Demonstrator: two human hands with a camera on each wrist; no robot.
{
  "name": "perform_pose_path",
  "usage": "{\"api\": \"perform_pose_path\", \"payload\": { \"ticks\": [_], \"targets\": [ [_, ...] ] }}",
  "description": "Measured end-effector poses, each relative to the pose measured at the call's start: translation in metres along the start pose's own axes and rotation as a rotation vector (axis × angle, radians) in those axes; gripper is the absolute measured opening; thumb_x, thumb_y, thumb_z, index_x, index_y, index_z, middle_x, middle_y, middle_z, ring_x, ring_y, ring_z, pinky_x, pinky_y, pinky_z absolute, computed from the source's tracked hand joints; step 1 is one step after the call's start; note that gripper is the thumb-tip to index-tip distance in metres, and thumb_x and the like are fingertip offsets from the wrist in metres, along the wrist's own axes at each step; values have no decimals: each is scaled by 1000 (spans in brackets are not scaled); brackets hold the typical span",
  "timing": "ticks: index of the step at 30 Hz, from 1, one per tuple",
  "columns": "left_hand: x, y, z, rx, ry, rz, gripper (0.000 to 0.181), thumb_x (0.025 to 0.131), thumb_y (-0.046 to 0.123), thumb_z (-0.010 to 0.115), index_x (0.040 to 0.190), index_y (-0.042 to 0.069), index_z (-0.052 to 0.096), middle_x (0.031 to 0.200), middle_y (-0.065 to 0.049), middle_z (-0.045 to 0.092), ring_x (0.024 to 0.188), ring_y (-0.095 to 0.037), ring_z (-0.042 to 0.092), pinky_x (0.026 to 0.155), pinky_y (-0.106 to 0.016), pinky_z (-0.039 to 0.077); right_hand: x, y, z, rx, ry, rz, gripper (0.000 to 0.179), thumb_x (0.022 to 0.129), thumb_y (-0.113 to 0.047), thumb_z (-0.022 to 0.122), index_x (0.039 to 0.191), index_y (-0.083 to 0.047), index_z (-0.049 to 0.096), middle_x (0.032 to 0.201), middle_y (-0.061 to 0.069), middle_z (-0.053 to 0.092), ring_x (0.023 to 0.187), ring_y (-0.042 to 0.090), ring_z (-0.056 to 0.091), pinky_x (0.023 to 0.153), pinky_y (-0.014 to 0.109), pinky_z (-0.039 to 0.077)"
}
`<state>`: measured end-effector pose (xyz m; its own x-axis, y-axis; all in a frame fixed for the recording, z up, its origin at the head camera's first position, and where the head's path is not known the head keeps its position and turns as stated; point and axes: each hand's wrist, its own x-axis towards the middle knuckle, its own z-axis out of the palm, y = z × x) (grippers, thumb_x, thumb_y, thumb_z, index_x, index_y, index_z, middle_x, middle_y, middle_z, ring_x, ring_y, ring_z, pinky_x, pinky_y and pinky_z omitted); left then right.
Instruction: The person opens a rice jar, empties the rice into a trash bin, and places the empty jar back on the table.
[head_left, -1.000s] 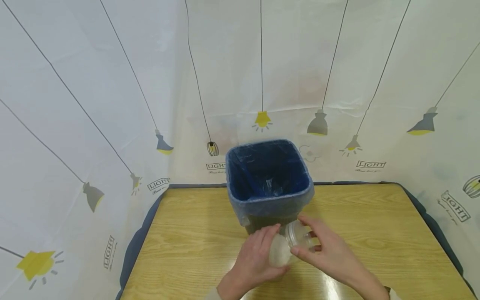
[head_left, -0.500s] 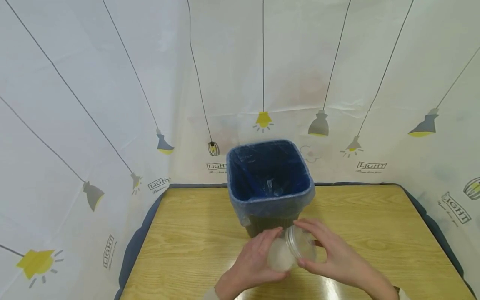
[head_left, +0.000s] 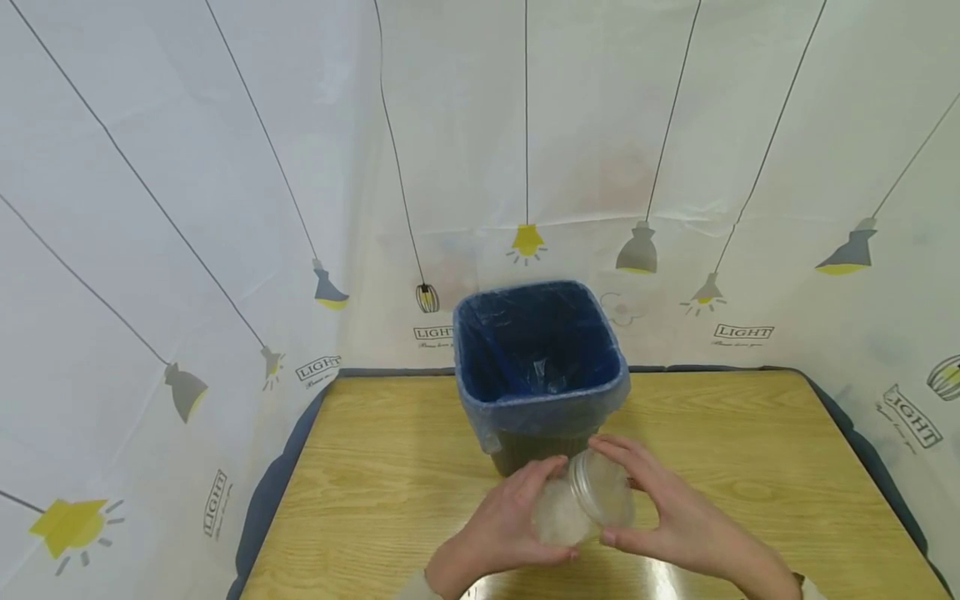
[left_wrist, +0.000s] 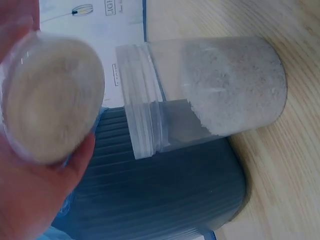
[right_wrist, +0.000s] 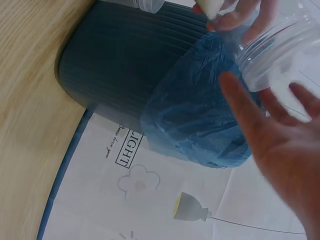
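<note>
My left hand point(head_left: 498, 525) and right hand point(head_left: 678, 517) hold a clear jar point(head_left: 609, 492) between them, just in front of the bin. Left fingers wrap its whitish end; the left wrist view shows a tan round bottom of this jar point(left_wrist: 52, 100). The right thumb and fingertips spread round the other, ribbed end. In the right wrist view that ribbed end point(right_wrist: 272, 55) looks clear. Below, a second clear jar point(left_wrist: 235, 85) stands on the table, partly filled with pale grainy powder and with a ridged top. The hands and held jar cover it in the head view.
A dark ribbed bin point(head_left: 540, 450) with a blue liner point(head_left: 487, 425) stands open on the wooden table point(head_left: 375, 458). Crumpled clear plastic point(head_left: 551, 375) lies inside. A white sheet with lamp drawings point(head_left: 450, 125) walls the back and sides.
The right hand has shifted its grip, its thumb moving down and outward along the jar's ribbed end. That end now faces a little more toward the camera. The left hand has barely moved.
</note>
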<state>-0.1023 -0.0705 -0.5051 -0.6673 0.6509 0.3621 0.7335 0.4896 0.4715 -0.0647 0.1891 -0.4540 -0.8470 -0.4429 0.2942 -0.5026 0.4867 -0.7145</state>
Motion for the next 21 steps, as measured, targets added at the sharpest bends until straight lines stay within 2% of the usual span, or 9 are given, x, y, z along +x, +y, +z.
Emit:
{"api": "perform_pose_path", "payload": {
  "ticks": [5,9,13,21],
  "targets": [
    [2,0,9,161,126,28,104,61,47,97,144,7,49,132,-5,62,112,-19,64,92,-35,56,7,-6,5,53,44,208,81,90,-38,81,155,-10,41,147,15,51,117,32,60,79,31,59],
    [2,1,13,272,149,33,104,61,54,95,144,9,50,131,-3,62,110,-18,63,87,-34,56,10,-9,8,52,29,333,79,91,-50,76,154,-14,44,147,13,52,115,29,61,75,25,57],
    [2,2,14,293,139,34,103,62,55,94,143,9,51,131,-3,62,110,-17,63,89,-31,56,10,-6,8,48,20,303,75,91,-47,78,151,-13,48,145,12,53,115,28,62,76,26,57],
    [0,2,11,200,105,29,103,63,51,95,145,9,50,133,-2,61,111,-16,63,91,-31,55,5,-2,5,-12,35,113,71,89,-38,82,150,-22,50,142,6,55,115,24,61,80,30,59]
  ]
}}
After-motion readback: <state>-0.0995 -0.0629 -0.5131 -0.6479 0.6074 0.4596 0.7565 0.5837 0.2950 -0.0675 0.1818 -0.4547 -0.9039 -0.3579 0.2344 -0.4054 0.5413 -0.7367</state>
